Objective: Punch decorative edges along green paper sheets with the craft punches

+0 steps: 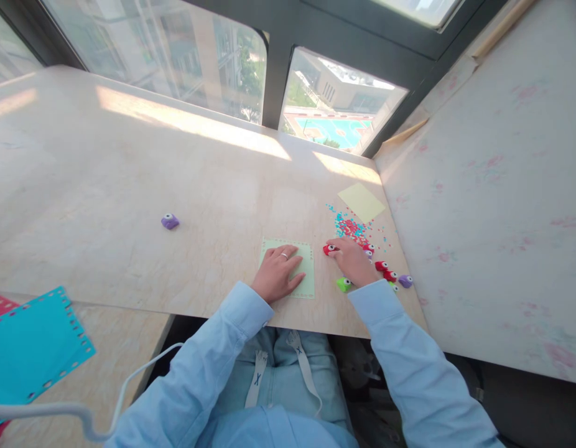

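The left hand (278,274) lies spread on a pale green sheet (308,267) near the table's (213,186) near edge; the right hand's (356,260) grip is closed on a red punch (328,250) right of the sheet.

A: so where's this cam sitting?

B: on the person's head, looking forward and down. You get their lap (281,379) at the bottom, both sleeves (190,373) reaching up, and the left hand (277,272) and right hand (353,258) just below mid-frame.

A: close-up then?

B: nah, pretty wide — hands come out small, and it fits a big stretch of tabletop (213,180), windows (176,56) across the top and the wall (493,218) on the right.

A: square to the table?

B: not quite — the far edge slopes down to the right.
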The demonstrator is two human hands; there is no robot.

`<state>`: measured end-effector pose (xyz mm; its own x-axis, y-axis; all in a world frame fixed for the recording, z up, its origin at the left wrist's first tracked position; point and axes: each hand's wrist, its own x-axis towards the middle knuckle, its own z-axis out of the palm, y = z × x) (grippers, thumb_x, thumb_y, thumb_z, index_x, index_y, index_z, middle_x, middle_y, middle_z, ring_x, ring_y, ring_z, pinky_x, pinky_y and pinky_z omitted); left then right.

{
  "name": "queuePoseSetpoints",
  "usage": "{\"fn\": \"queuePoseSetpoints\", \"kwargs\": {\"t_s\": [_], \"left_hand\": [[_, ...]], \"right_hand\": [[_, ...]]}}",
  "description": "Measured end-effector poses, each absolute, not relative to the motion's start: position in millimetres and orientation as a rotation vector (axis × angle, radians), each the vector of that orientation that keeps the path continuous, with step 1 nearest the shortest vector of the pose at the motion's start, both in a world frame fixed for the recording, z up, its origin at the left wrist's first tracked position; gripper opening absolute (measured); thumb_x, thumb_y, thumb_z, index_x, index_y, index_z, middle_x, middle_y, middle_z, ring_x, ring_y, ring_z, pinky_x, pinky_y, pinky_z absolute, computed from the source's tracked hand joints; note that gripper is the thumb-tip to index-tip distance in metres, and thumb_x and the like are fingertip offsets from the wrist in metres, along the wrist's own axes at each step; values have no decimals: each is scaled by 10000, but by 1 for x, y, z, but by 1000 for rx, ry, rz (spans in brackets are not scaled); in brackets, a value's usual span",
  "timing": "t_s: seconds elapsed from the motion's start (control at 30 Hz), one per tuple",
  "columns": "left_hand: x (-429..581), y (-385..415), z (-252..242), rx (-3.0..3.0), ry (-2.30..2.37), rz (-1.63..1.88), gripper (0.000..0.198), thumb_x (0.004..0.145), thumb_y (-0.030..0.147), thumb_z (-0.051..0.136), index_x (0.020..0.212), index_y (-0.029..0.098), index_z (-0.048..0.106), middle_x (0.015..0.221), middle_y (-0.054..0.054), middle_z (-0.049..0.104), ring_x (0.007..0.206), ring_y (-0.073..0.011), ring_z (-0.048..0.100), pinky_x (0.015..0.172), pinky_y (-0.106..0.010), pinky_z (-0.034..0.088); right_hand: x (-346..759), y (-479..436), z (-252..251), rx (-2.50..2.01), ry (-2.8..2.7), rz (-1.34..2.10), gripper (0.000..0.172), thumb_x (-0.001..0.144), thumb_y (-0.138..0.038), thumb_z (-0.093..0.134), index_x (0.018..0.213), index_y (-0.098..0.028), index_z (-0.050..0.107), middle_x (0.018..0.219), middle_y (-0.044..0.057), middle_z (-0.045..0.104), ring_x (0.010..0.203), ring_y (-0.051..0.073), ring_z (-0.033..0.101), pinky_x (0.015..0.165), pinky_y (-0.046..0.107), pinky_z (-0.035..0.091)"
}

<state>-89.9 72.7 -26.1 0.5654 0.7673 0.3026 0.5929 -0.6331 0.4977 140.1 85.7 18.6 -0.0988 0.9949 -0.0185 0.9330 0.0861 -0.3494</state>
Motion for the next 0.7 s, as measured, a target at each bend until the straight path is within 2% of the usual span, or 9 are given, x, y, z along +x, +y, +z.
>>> {"fn": "queuePoseSetpoints", "kwargs": {"t_s": [0.2,0.43,0.57,0.7], "left_hand": [[-89,66,-24,2534,1153,686,301,903,351,560,1139,173,620,1310,-158,571,1249,-308,495,975,-492,403],[-94,59,-27,2487,1225,703,260,906,331,569,1118,188,621,1297,-146,584,1252,-299,505,976,-487,413],[-95,59,-22,2503,1218,659,271,888,319,602,1114,170,619,1289,-158,586,1249,-311,509,975,-499,421],[-94,62,-15,2548,1174,546,301,880,340,619,1122,160,617,1296,-175,580,1271,-326,497,985,-509,431]], "right_hand": [[131,87,16,-1735,-2175,529,270,817,-119,574,1066,-147,672,1118,138,654,1079,240,587,977,395,445],[131,80,17,-1725,-2036,589,203,812,-128,558,972,-157,680,1058,129,686,1042,237,608,968,413,458],[133,76,17,-1714,-1689,792,206,834,-257,575,1000,-175,664,1077,111,697,1014,220,638,935,418,487],[140,72,22,-1572,-1300,1094,365,776,-431,663,1046,-187,639,991,80,712,897,197,663,783,363,543]]}}
